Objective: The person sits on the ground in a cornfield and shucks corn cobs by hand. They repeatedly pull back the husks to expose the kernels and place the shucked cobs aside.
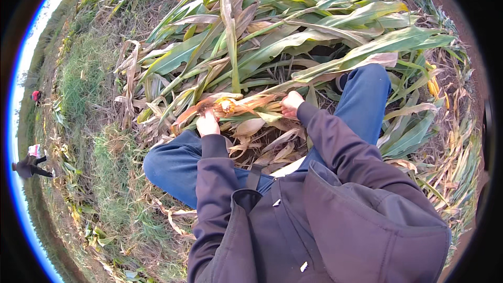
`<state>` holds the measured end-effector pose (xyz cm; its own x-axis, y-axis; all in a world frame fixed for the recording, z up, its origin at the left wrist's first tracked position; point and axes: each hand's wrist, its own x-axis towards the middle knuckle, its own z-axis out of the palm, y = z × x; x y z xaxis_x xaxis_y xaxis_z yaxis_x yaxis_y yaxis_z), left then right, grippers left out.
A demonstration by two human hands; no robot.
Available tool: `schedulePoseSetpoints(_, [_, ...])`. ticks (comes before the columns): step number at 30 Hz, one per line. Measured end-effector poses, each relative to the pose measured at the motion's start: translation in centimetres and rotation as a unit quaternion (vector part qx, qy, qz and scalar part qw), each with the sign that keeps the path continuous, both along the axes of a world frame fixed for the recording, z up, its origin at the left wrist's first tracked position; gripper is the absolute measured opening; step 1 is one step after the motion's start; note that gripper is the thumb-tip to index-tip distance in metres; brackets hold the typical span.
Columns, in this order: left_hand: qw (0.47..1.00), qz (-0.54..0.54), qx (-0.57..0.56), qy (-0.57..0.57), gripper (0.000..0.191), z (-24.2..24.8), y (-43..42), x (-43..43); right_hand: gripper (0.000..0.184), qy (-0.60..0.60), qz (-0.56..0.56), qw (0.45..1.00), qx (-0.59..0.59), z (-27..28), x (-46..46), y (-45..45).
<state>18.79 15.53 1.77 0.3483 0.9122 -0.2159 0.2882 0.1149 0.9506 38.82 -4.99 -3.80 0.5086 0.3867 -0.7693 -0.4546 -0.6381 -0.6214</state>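
A partly husked corn ear (227,105) lies in front of me, its yellow kernels showing between peeled-back husk leaves (257,104). My left hand (208,123) pinches the husk at the left end of the ear, by a tuft of dark brown silk (204,106). To the right, my right hand (291,104) is curled into a fist around the streaked, orange-tan husk at the other end. The fingertips of both hands are partly hidden. Dry husks (249,127) lie beneath, between my bent legs.
Cut corn stalks with long green leaves (275,47) are heaped just beyond my hands. Bare yellow ears (433,85) lie at right. Grass and dry litter (118,177) cover the ground at left. Far off are a person (29,167) near a white bag (34,150) and a red-clothed figure (36,96).
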Motion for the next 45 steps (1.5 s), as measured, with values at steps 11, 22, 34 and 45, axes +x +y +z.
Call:
schedulePoseSetpoints(11, [0.967,0.027,-0.212,-0.138,0.015,-2.6,-3.5,1.3,0.042,-0.119,0.154,0.959,0.208,10.1,-5.7,6.3])
schedulePoseSetpoints(22, [0.867,0.159,-0.401,-0.249,0.022,-0.7,-2.5,-0.2,0.028,0.211,-0.032,0.939,0.271,5.8,-1.7,3.3])
schedulePoseSetpoints(34, [0.814,0.194,-0.396,-0.378,0.029,1.8,-0.3,-1.7,0.026,0.015,0.088,0.975,0.202,3.6,-2.3,1.7])
schedulePoseSetpoints(45, [0.798,0.23,-0.385,-0.403,0.03,3.0,0.1,-1.3,0.044,0.039,0.186,0.961,0.2,6.0,-3.7,2.7])
